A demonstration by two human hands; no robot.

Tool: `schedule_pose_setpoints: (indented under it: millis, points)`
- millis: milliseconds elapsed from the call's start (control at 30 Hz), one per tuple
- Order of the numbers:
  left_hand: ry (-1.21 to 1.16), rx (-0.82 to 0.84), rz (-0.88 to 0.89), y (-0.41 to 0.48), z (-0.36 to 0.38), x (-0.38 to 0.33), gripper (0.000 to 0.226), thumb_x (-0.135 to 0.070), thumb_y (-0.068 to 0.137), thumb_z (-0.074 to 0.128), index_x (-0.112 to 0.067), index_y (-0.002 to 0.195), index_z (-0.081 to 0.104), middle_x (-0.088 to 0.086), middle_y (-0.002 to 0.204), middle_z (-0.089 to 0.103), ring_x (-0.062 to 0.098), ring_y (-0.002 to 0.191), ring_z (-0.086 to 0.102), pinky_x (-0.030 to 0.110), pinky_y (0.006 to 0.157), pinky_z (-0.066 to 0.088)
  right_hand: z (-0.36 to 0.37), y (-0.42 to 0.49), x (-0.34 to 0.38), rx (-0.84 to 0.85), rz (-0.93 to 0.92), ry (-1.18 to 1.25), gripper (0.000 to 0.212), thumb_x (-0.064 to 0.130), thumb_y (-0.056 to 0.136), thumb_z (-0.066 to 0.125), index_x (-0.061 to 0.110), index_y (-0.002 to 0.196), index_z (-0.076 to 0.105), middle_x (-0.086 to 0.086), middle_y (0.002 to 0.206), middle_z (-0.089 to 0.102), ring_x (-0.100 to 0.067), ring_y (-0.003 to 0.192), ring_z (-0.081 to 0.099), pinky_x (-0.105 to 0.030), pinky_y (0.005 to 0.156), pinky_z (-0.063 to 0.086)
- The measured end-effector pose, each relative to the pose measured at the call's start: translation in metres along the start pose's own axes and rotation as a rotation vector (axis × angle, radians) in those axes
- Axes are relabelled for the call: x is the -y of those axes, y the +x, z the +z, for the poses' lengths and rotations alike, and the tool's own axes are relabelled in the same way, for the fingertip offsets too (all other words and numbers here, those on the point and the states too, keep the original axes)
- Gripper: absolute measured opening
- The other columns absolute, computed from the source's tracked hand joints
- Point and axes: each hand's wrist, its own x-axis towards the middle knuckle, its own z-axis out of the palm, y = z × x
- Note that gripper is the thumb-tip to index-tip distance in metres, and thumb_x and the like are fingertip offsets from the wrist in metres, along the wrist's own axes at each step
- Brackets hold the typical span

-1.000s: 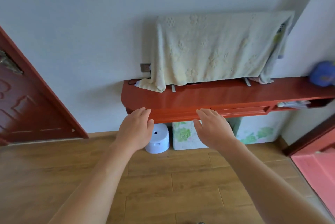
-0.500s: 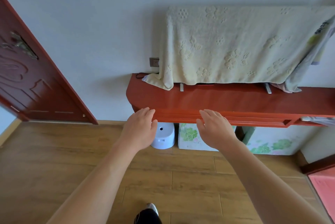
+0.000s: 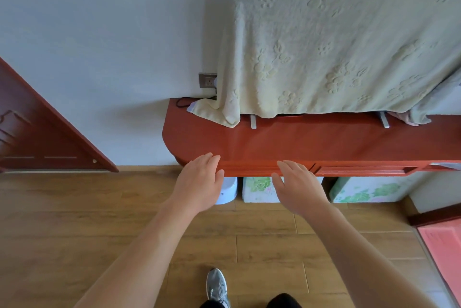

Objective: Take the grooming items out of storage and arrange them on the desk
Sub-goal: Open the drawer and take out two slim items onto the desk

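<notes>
a pale towel (image 3: 336, 53) drapes something at 1 o'clock on a red counter (image 3: 299, 143). left hand (image 3: 199, 183) and right hand (image 3: 298, 188) hover at its front edge, fingers straight, holding nothing. no grooming items show; they are probably in the drawer (image 3: 361, 171) at 3 o'clock: hook underneath, pull level.

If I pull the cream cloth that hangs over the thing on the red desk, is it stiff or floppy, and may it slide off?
Probably floppy: the cream cloth hangs in soft folds and its corner pools on the red desk. It looks thick and plush, so perhaps weighty for cloth. Only draped, it would likely slide off when tugged.
</notes>
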Motion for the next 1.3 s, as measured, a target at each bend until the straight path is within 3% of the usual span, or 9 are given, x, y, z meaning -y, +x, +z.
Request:
schedule_pose_setpoints:
  millis: [167, 333, 500, 600, 733, 867, 1033, 1167, 1300]
  points:
    - [-0.066, 0.051, -0.027, 0.032, 0.019, 0.005, 0.049, -0.036, 0.105, 0.037, -0.016, 0.15, 0.036, -0.001, 0.153, 0.041, 0.017, 0.14, 0.038, 0.031, 0.111, 0.034, 0.015, 0.027, -0.013, 0.054, 0.072, 0.096, 0.052, 0.041, 0.101, 0.033, 0.015, 0.146, 0.038, 0.001, 0.15, 0.04, -0.02, 0.14, 0.032, -0.036, 0.113, 0.03]
    - [-0.315, 0.071, -0.194, 0.06, 0.067, 0.014, 0.055, -0.042, 0.099, 0.05, -0.021, 0.149, 0.039, -0.007, 0.15, 0.044, 0.012, 0.132, 0.047, 0.031, 0.104, 0.042, 0.046, 0.063, -0.034, 0.133, 0.134, 0.244, 0.057, 0.044, 0.097, 0.043, 0.019, 0.148, 0.036, 0.004, 0.152, 0.037, -0.016, 0.139, 0.035, -0.035, 0.108, 0.034]
    - [-0.644, 0.106, -0.442, 0.079, 0.129, 0.025, 0.059, -0.054, 0.08, 0.066, -0.038, 0.134, 0.049, -0.021, 0.131, 0.056, -0.003, 0.116, 0.056, 0.037, 0.1, 0.05, 0.096, 0.096, -0.059, 0.213, 0.276, 0.378, 0.058, 0.049, 0.09, 0.056, 0.021, 0.139, 0.046, 0.005, 0.139, 0.051, -0.015, 0.117, 0.052, -0.031, 0.09, 0.045]
    - [-0.787, 0.101, -0.561, 0.087, 0.169, 0.029, 0.066, -0.058, 0.065, 0.073, -0.037, 0.125, 0.054, -0.022, 0.116, 0.061, -0.004, 0.105, 0.062, 0.039, 0.094, 0.054, 0.129, 0.109, -0.072, 0.236, 0.391, 0.485, 0.059, 0.05, 0.084, 0.064, 0.022, 0.134, 0.05, 0.007, 0.128, 0.057, -0.014, 0.102, 0.056, -0.033, 0.082, 0.051]
    - [-0.903, 0.088, -0.636, 0.095, 0.216, 0.037, 0.067, -0.046, 0.074, 0.083, -0.026, 0.13, 0.054, -0.011, 0.118, 0.064, -0.001, 0.1, 0.065, 0.037, 0.089, 0.056, 0.172, 0.124, -0.087, 0.259, 0.46, 0.583, 0.067, 0.051, 0.08, 0.07, 0.02, 0.136, 0.049, 0.007, 0.122, 0.06, -0.01, 0.092, 0.059, -0.031, 0.077, 0.052]
    - [-1.006, 0.046, -0.739, 0.109, 0.256, 0.048, 0.073, -0.037, 0.074, 0.086, -0.024, 0.132, 0.046, -0.007, 0.116, 0.066, 0.004, 0.099, 0.067, 0.039, 0.088, 0.057, 0.214, 0.139, -0.098, 0.249, 0.518, 0.718, 0.077, 0.049, 0.077, 0.075, 0.017, 0.14, 0.045, 0.011, 0.112, 0.062, -0.01, 0.098, 0.061, -0.028, 0.077, 0.05]
    - [-1.28, -0.033, -0.869, 0.131, 0.292, 0.059, 0.101, -0.032, 0.07, 0.089, -0.02, 0.149, 0.028, 0.001, 0.115, 0.069, 0.012, 0.1, 0.071, 0.042, 0.096, 0.055, 0.25, 0.159, -0.101, 0.197, 0.598, 0.938, 0.09, 0.044, 0.078, 0.077, 0.012, 0.148, 0.032, 0.008, 0.121, 0.065, -0.009, 0.103, 0.062, -0.023, 0.077, 0.043]
    - [-1.654, -0.118, -0.942, 0.149, 0.306, 0.058, 0.102, -0.011, 0.081, 0.08, -0.01, 0.156, 0.011, 0.013, 0.114, 0.069, 0.025, 0.112, 0.067, 0.044, 0.103, 0.05, 0.269, 0.173, -0.102, 0.197, 0.647, 1.156, 0.112, 0.054, 0.068, 0.079, 0.009, 0.151, 0.021, 0.009, 0.121, 0.066, -0.004, 0.098, 0.066, -0.034, 0.094, 0.051]
    - [-1.818, -0.153, -0.932, 0.161, 0.319, 0.066, 0.085, -0.007, 0.081, 0.078, -0.006, 0.15, 0.029, 0.008, 0.112, 0.07, 0.027, 0.115, 0.066, 0.043, 0.102, 0.051, 0.279, 0.18, -0.105, 0.156, 0.671, 1.34, 0.083, 0.043, 0.07, 0.083, 0.008, 0.136, 0.046, 0.004, 0.112, 0.071, -0.005, 0.096, 0.068, -0.042, 0.096, 0.053]
